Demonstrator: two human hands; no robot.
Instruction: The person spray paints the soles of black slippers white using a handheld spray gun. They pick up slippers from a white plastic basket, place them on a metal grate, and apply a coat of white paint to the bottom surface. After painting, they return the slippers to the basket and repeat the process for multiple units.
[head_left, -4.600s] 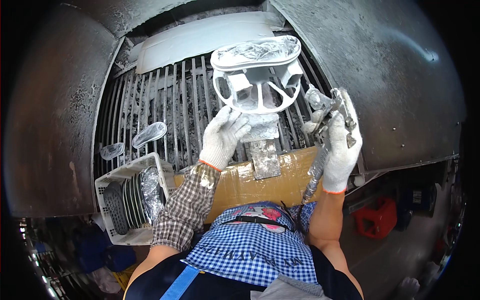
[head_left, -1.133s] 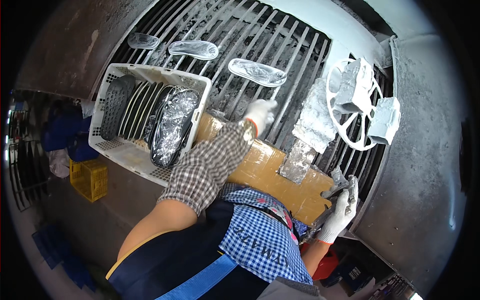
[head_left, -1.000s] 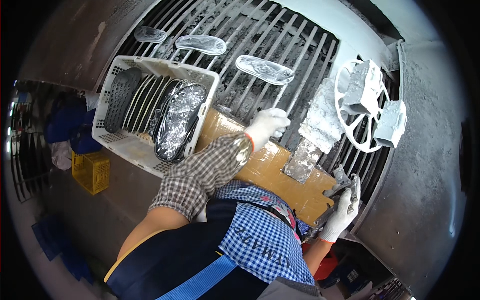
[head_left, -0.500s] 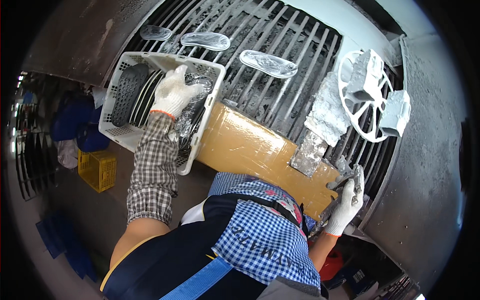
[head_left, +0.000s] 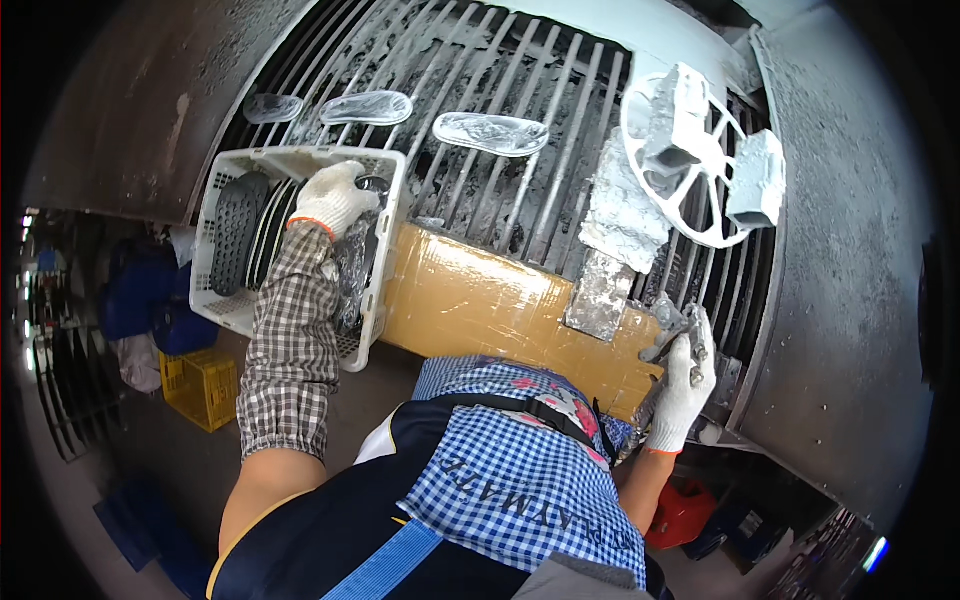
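Observation:
My left hand (head_left: 333, 201), in a white knitted glove, reaches into a white plastic basket (head_left: 398, 190). Its fingers and thumb are bent around the upper end of a dark shoe sole (head_left: 374, 184); part of the grip is hidden. More dark soles stand on edge beside it, including a dimpled one (head_left: 238, 232). Glossy clear film covers the soles right of my wrist. My right hand (head_left: 686, 385), also gloved, is closed around a grey-coated tool (head_left: 664, 325) resembling a spray gun. Three film-covered soles lie on the bars: left (head_left: 273, 108), middle (head_left: 366, 108) and right (head_left: 490, 134).
A metal bar rack (head_left: 520, 60) spans the back. In front stands a tape-covered cardboard box (head_left: 480, 290). A white-coated spoked wheel (head_left: 715, 150) with blocks rests at right. Dark metal walls (head_left: 850, 270) flank the rack. A yellow crate (head_left: 205, 388) sits low at left.
The whole view has shifted. My left hand's fingers have drawn closer together around the sole in the basket. The right hand still holds the grey tool near the box's right end.

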